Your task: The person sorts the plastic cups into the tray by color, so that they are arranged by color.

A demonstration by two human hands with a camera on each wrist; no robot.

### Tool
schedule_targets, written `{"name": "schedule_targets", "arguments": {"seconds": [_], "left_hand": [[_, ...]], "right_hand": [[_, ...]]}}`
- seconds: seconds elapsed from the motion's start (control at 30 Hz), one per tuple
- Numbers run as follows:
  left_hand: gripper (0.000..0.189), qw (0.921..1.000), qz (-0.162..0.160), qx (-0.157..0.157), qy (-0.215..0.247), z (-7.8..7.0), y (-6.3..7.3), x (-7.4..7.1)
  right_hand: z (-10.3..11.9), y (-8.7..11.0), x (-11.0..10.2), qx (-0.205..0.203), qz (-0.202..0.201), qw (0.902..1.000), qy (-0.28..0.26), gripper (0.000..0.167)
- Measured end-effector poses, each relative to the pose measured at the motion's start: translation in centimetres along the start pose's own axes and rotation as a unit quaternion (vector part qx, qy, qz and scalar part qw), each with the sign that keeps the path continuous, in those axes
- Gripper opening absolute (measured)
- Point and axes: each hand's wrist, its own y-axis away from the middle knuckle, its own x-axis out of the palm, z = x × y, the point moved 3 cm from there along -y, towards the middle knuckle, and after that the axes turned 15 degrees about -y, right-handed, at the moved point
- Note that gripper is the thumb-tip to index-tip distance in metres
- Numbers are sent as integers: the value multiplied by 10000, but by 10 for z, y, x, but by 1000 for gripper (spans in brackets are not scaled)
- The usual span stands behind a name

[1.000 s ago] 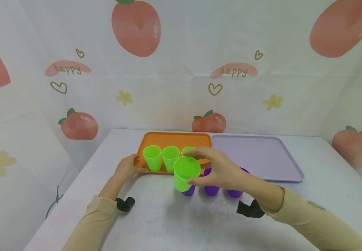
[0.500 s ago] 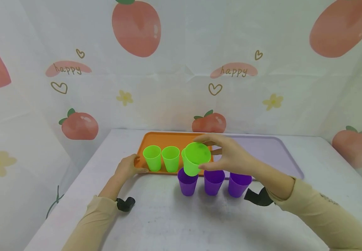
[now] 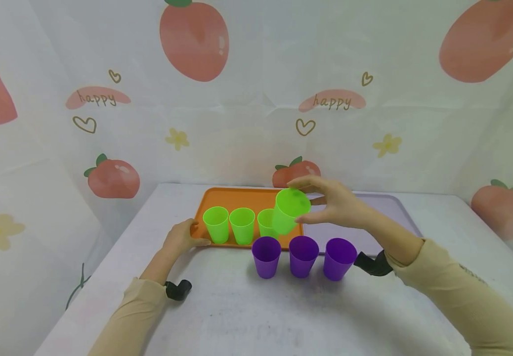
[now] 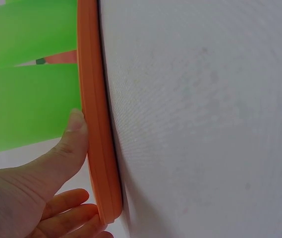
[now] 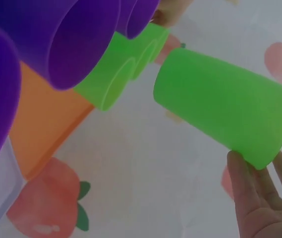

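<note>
My right hand (image 3: pixel 344 203) holds a bright green cup (image 3: pixel 285 217) near its rim, thumb on the near side and fingers beyond. The cup is raised and slightly tilted, overlapping the right end of the orange tray (image 3: pixel 249 197) in the head view. Three more green cups, a left one (image 3: pixel 217 228), a middle one (image 3: pixel 242 229) and a right one (image 3: pixel 266 225), stand upright along the tray's front; the held cup partly hides the right one. At the tray's front left corner, my left hand (image 3: pixel 182 238) grips the edge, its thumb (image 4: pixel 72 134) along the rim.
Three upright purple cups, a left one (image 3: pixel 266 264), a middle one (image 3: pixel 301 263) and a right one (image 3: pixel 337 264), stand in a row on the white table (image 3: pixel 238 316) before the trays. A lavender tray (image 3: pixel 334 238) adjoins the orange one on the right. A printed cloth hangs behind.
My right hand has carried the green cup away from me and to the right, from over the left purple cup to the orange tray's right side. My left hand stays put.
</note>
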Motion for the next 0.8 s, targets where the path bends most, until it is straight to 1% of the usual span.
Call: {"name": "schedule_targets", "arguments": {"seconds": [0.5,0.8], "left_hand": [[69,10000,-54,18,-11,-1,3,-1],[68,10000,-20,-24,-19,-1,2,-1]], "right_hand": [[-21,-4,-21,70,194,9997,-118,64],[-43,-8,-33,184,231,9992,-263,64]]}}
